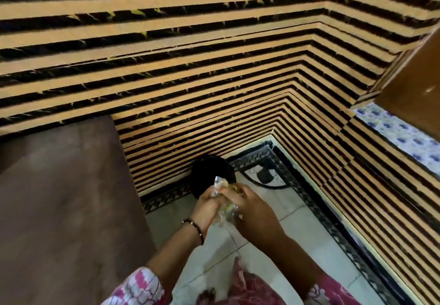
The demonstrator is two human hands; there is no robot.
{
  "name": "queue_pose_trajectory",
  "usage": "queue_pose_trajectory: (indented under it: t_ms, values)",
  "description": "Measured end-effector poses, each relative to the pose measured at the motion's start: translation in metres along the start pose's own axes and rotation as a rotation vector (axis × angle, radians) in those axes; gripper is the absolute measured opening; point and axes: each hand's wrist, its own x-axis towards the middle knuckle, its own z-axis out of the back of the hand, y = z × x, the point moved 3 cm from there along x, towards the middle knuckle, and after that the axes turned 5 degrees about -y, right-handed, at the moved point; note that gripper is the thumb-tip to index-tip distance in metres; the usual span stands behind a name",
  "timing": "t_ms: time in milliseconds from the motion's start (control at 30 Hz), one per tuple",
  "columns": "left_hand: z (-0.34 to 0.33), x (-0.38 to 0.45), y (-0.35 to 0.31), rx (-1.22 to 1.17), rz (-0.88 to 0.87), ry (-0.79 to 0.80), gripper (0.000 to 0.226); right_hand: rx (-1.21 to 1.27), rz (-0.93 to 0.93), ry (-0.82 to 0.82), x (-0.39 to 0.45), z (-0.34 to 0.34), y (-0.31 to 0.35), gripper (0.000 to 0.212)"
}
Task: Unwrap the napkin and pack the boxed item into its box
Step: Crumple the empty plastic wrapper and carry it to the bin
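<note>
My left hand (206,205) and my right hand (253,207) are pressed together in front of me, both closed around a crumpled clear plastic wrapper (225,205). A corner of the wrapper sticks up between the fingers, and a bit of yellow-green shows inside it. What it holds is hidden by my fingers. The picture is blurred. No box is in view. My left wrist wears a thin dark bracelet (196,229).
A brown padded surface (64,197) fills the left side. A black round bin (209,173) stands on the tiled floor (214,257) against the striped wall (214,66), just beyond my hands. A brown panel (414,90) and a blue-patterned surface (404,135) are at the right.
</note>
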Motion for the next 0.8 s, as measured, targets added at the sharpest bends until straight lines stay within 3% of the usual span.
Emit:
queue_pose_trajectory:
  t_ms: [67, 200, 333, 400, 533, 667, 800]
  values:
    - [-0.003, 0.014, 0.002, -0.028, 0.034, 0.043, 0.019, 0.201, -0.055, 0.027, 0.020, -0.011, -0.024, 0.041]
    - [-0.004, 0.043, 0.015, 0.062, 0.110, -0.043, 0.017, 0.518, -0.178, 0.119, 0.058, -0.022, -0.078, 0.042]
    - [-0.006, 0.085, 0.029, 0.243, 0.084, -0.263, 0.022, 0.447, -0.277, 0.162, 0.095, -0.027, -0.155, 0.037]
    - [-0.009, 0.117, 0.037, 0.443, 0.018, -0.370, 0.033, 0.327, -0.215, 0.160, 0.118, -0.034, -0.190, 0.044]
    - [-0.018, 0.181, 0.052, 0.961, -0.063, -0.338, 0.054, 0.257, -0.162, 0.222, 0.156, -0.064, -0.235, 0.054]
    - [-0.008, 0.252, 0.087, 1.168, -0.034, -0.315, 0.065, 0.212, -0.175, 0.328, 0.188, -0.123, -0.273, 0.047]
    - [0.010, 0.332, 0.144, 1.264, 0.049, -0.281, 0.060, 0.196, -0.214, 0.407, 0.221, -0.210, -0.315, 0.050]
